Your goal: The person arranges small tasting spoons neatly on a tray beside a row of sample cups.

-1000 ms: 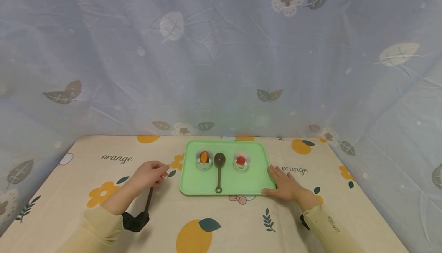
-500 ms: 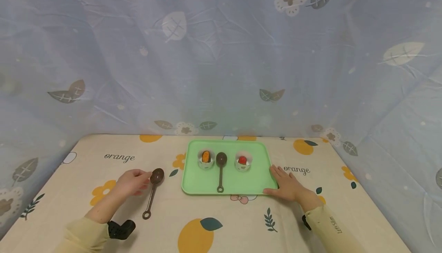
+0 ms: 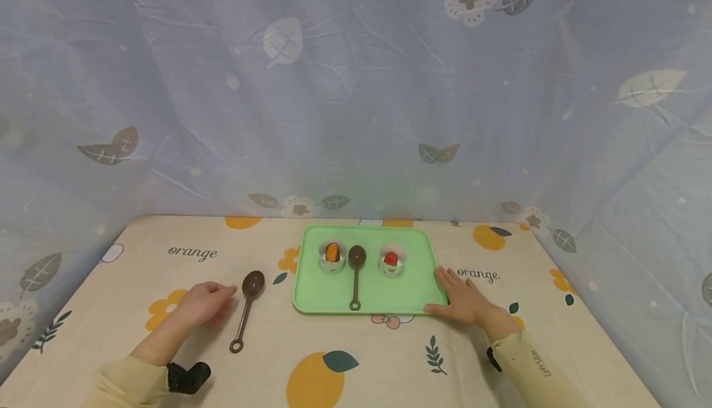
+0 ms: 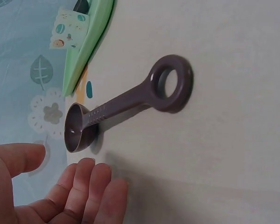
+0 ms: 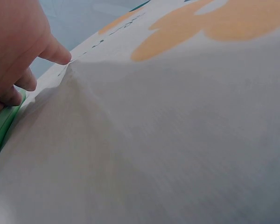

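Two bare hands are well apart, with nothing gripped in either. At the left, the left hand (image 3: 204, 304) hangs with thumb and fingers apart, its tips just beside a brown scoop (image 3: 248, 304) but not touching it. That scoop lies on the table (image 3: 261, 377), left of the tray; its long axis runs away from the person, slanting a little rightward, bowl at the far end, ring end nearest. Next comes the green tray (image 3: 400, 293), wider than deep. On it, from the left, stand a pale cup (image 3: 332, 267) with an orange piece (image 3: 332, 252) inside, a second scoop (image 3: 356, 275) pointing almost straight away, bowl far, ring near, and another cup (image 3: 392, 270) with a red piece (image 3: 391, 258), probably toy food, though too small to be sure. At the right, the right hand (image 3: 463, 300) rests, fingers spread, on the tray's right edge, its thumb by the near corner.
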`<state>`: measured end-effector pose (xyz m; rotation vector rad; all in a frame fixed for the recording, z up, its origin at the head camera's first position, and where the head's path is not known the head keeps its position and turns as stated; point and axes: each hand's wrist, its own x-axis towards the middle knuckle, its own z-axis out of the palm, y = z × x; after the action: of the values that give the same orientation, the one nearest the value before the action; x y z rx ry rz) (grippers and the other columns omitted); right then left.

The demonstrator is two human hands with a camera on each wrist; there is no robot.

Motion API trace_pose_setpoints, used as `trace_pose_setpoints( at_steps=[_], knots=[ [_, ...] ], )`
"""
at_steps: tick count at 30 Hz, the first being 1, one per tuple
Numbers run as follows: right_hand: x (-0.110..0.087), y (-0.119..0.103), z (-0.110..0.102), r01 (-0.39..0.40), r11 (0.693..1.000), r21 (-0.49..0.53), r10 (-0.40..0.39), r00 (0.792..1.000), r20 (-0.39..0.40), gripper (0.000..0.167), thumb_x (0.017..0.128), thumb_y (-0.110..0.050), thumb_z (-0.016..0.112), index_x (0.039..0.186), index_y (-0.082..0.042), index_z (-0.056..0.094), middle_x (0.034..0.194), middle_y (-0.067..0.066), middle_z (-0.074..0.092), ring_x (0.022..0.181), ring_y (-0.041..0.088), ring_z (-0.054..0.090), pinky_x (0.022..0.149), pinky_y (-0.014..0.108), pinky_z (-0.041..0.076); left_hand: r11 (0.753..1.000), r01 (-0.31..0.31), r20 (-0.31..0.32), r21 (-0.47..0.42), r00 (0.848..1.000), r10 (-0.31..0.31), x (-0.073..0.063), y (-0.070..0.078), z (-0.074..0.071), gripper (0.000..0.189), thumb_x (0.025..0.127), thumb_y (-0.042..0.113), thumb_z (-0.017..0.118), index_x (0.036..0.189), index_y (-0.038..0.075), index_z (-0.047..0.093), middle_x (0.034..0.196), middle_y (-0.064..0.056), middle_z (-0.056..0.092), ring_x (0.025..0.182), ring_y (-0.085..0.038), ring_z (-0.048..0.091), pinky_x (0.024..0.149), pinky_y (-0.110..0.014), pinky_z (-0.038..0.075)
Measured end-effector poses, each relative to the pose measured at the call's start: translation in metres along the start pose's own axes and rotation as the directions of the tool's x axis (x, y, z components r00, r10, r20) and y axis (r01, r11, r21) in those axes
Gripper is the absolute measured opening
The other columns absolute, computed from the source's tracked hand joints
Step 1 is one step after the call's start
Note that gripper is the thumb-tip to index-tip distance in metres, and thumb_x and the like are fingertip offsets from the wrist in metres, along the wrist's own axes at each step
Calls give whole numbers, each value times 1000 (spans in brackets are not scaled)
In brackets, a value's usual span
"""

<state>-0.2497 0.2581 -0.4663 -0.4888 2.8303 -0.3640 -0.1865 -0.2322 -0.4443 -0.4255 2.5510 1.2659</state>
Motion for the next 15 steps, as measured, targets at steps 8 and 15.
trace_pose_setpoints(
  at_steps=[8,15],
  knots=[
    [1,1,1,2,1000,-11,-2,1000,0,96,83,-60,56,148,-1,19,154,19,19,142,38,17,111,64,14,1000,9,28,0,1000,-9,3,-1,10,47,95,30,44,112,-12,52,96,-20,62,79,-19,61,65,-29,55],
    [3,4,6,8,1000,-10,-8,1000,-16,97,82,-62,55,148,-1,19,154,18,18,142,38,16,110,64,13,999,39,12,-17,999,-39,4,4,20,42,93,25,47,110,-13,52,93,-21,60,79,-22,60,62,-27,55]
  ],
)
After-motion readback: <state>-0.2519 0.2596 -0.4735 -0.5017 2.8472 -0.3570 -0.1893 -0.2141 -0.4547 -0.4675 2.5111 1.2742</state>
